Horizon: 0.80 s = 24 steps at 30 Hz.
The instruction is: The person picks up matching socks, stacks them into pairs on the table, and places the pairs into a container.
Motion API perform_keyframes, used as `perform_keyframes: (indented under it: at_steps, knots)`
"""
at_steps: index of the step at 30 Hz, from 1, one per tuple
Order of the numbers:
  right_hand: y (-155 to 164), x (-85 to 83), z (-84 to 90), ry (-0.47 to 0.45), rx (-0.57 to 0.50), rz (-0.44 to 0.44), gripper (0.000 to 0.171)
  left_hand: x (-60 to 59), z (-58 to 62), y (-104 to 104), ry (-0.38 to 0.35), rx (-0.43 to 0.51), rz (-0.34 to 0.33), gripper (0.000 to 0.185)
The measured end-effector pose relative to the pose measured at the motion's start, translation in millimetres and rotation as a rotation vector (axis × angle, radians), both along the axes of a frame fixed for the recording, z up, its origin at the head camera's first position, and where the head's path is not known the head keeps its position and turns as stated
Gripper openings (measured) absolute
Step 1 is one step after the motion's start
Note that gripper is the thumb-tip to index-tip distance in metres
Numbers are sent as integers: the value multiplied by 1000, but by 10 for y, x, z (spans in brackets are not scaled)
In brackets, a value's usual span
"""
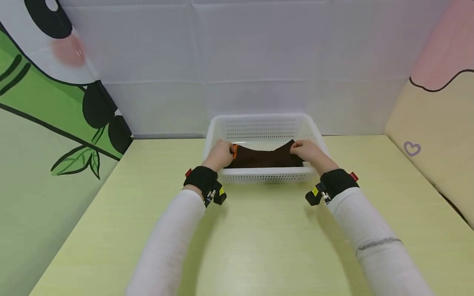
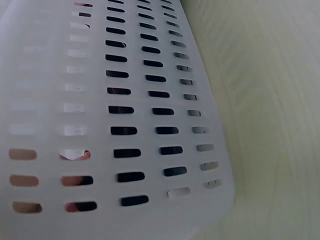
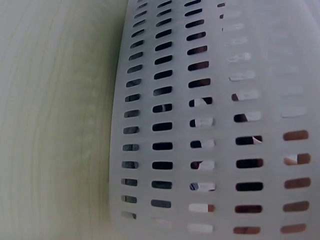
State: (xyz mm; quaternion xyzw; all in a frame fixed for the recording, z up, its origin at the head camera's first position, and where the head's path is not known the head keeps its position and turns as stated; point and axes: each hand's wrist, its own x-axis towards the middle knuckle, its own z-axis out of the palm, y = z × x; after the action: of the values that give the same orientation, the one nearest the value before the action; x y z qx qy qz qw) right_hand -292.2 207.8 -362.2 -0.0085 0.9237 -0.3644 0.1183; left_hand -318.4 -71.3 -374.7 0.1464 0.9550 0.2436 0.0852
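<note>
A dark brown cloth is spread across the inside of a white perforated plastic basket. At its left end my left hand grips the edge, beside a small orange piece whose kind I cannot tell. My right hand pinches the cloth's raised right corner. Between the hands its upper edge sags. Both wrist views face the basket's slotted wall; dark cloth and bits of my fingers show through the slots, while the fingertips stay largely hidden.
The basket stands on a pale yellow-green table, close to the white back wall. A printed cartoon panel stands at the left and a cream panel at the right. Black wrist bands carry small cameras.
</note>
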Motion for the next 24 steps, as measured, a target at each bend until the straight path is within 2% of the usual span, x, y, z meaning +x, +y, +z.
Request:
perform_keyframes:
  at_steps: [3, 6, 10, 11, 13, 14, 15, 17, 18, 20, 21, 22, 24]
  knots:
    - [5, -24, -4, 1, 85, 57, 26, -21, -13, 26, 13, -58, 3, 27]
    - [79, -136, -109, 1, 155, 152, 23, -35, -12, 52, 14, -108, 3, 17]
    - [457, -693, -769, 29, 214, 262, 21, -73, -21, 84, -35, -154, -6, 10]
    - [528, -805, -891, 10, 224, 283, 23, -91, -32, 89, -44, -164, -12, 11]
    - [649, -1006, -1129, 37, 257, 290, 30, -141, -67, 96, -62, -180, -27, 12]
    - [617, -971, -1073, 17, 270, 284, 31, -159, -79, 100, -75, -186, -33, 11]
    - [555, -899, -967, -4, 291, 269, 32, -198, -133, 84, -45, -172, -50, 14]
    - [367, -665, -658, -8, 362, 242, 32, -220, -144, 81, -35, -190, -56, 15]
    - [276, -540, -506, 20, 403, 227, 30, -214, -135, 81, -26, -197, -54, 17]
    - [105, -304, -203, 32, 491, 217, 29, -173, -92, 79, 14, -217, -50, 24]
    - [64, -230, -119, 60, 514, 218, 30, -140, -62, 77, 47, -224, -49, 27]
    - [27, -156, -46, 86, 525, 212, 31, -85, 5, 87, 41, -241, -34, 29]
    - [12, -64, 26, 142, 519, 213, 31, -11, 38, 71, 108, -229, -36, 30]
